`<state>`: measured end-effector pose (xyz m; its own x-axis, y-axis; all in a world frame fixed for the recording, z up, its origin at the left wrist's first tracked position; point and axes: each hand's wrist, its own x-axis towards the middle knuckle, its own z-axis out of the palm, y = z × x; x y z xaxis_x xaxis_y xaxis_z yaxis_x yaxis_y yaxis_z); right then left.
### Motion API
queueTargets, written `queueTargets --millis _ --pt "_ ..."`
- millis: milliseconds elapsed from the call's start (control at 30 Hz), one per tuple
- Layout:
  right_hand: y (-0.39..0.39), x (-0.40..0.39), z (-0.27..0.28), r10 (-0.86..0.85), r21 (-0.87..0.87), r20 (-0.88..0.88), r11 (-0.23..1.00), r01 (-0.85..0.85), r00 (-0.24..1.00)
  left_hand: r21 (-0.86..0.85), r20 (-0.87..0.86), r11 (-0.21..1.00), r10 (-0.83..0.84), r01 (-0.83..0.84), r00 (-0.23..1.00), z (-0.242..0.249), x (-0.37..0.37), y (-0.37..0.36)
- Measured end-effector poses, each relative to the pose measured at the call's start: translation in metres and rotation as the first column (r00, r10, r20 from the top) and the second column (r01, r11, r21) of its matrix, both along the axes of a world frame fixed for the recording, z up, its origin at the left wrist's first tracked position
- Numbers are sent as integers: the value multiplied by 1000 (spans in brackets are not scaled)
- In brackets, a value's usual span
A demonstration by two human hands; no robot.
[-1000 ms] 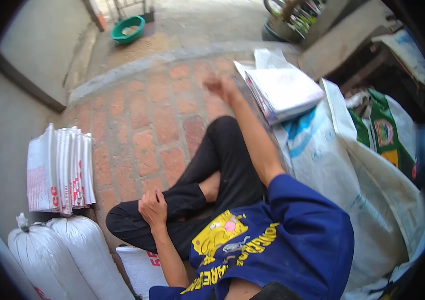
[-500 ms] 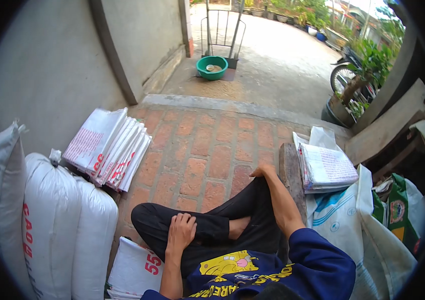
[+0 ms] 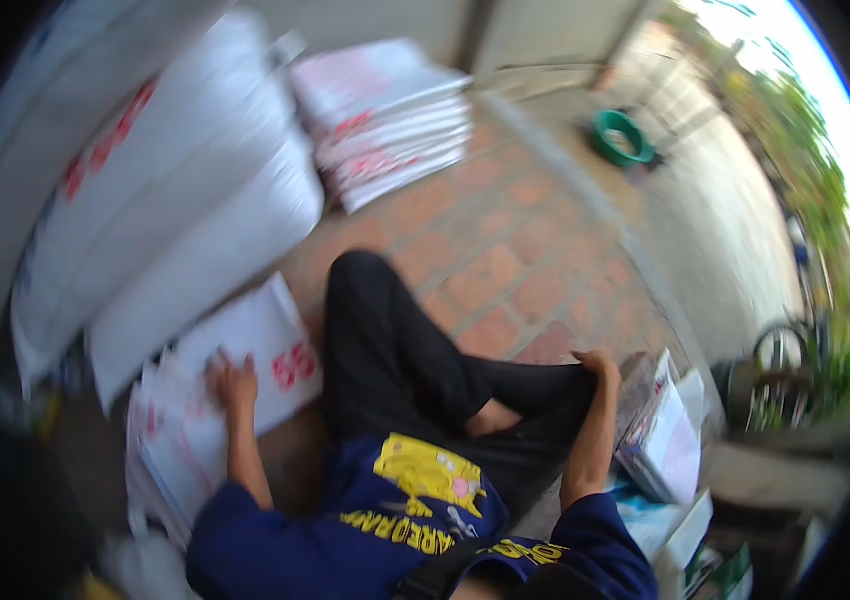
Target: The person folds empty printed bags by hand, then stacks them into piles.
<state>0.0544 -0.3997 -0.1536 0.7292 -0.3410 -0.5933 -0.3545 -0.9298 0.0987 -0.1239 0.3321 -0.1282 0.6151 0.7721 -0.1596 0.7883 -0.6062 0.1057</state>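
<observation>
My left hand (image 3: 233, 382) rests on folded white sacks (image 3: 270, 335) with red "55" print, stacked on the floor at my left side. Its fingers look spread, a little smeared by motion, and grip nothing I can see. Over my bent knee, at the right, lies my right hand (image 3: 599, 364), open and holding nothing; some of its fingers are hidden. Close by it stands another pile of folded sacks (image 3: 667, 440).
Filled white sacks (image 3: 180, 200) lean along the left. Past them a tall stack of folded sacks (image 3: 385, 120) sits on the brick floor (image 3: 505, 270). A green basin (image 3: 617, 138) stands outside the raised concrete threshold (image 3: 585, 185).
My left hand has left my knee and moved over to the folded sacks at my left. The view has swung left. My right hand remains by the other knee.
</observation>
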Motion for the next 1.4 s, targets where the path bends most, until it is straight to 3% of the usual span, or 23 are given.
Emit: queueTargets --millis 33,67,167,267,333,433,467,533,567,600,667,767,833,867,967,1067,1167,1233,1267,1300,1333,1367,1400 --pt "-4 4 2 47 50 -34 998 -45 998 178 172 966 -217 187 961 -79 -31 27" --pt "-7 7 7 81 100 -68 992 -74 994 378 304 908 -305 180 902 -85 -38 14" --pt "-9 9 6 233 104 -87 969 -224 968 241 198 969 -95 46 976 -84 -27 -5" --pt "-2 2 20 156 121 -32 981 -151 987 190 116 982 -10 -13 993 -83 -17 -10" --pt "-20 9 6 135 98 -5 986 -134 991 242 98 970 7 -31 995 -66 -17 -10" --pt "-33 6 3 177 131 42 975 -181 983 33 -467 964 -219 265 857 1 -15 -2" --pt "-32 7 5 183 170 66 967 -192 981 31 -477 969 -201 245 855 29 -18 -9" --pt "-19 5 17 165 182 47 968 -170 985 323 -494 899 -108 297 863 74 -30 -27" --pt "-15 4 22 157 178 2 972 -155 988 352 -510 896 -58 270 858 89 -36 -32" --pt "-11 6 25 150 172 -41 975 -141 988 351 -513 899 -50 262 857 99 -44 -36" --pt "-17 12 20 181 173 -56 970 -169 982 132 -500 990 16 58 866 110 -58 -46" --pt "-11 11 23 199 172 -46 967 -188 979 185 -283 982 17 38 959 27 -96 -31" --pt "-9 5 23 180 165 -22 971 -174 983 328 -62 943 -35 53 997 24 -97 -32" --pt "-8 3 23 177 171 4 970 -175 984 328 -60 943 -44 62 997 22 -96 -31" --pt "-8 3 25 178 132 63 974 -185 982 203 128 979 -36 9 991 32 -74 -27" --pt "1 4 27 197 67 59 977 -201 979 37 523 965 -240 260 818 94 -34 -52" --pt "21 -6 46 128 97 154 985 -144 980 117 790 736 -476 667 387 168 4 -108" --pt "11 -12 20 7 242 505 959 -149 863 265 815 396 -579 879 16 185 17 -158" --pt "46 -16 43 -219 510 428 859 -34 877 281 807 186 -577 942 -126 187 20 -183" --pt "68 -19 42 -273 680 558 691 -243 783 235 832 -11 -514 972 -207 185 19 -208" --pt "113 -26 72 -468 893 304 442 -78 830 183 859 -176 -450 967 -245 180 19 -231" --pt "151 -43 99 -432 971 230 167 -173 872 82 849 -345 -467 935 -247 167 15 -247" --pt "182 -48 112 -521 998 -56 -21 52 851 11 871 -474 -427 880 -241 153 13 -262"
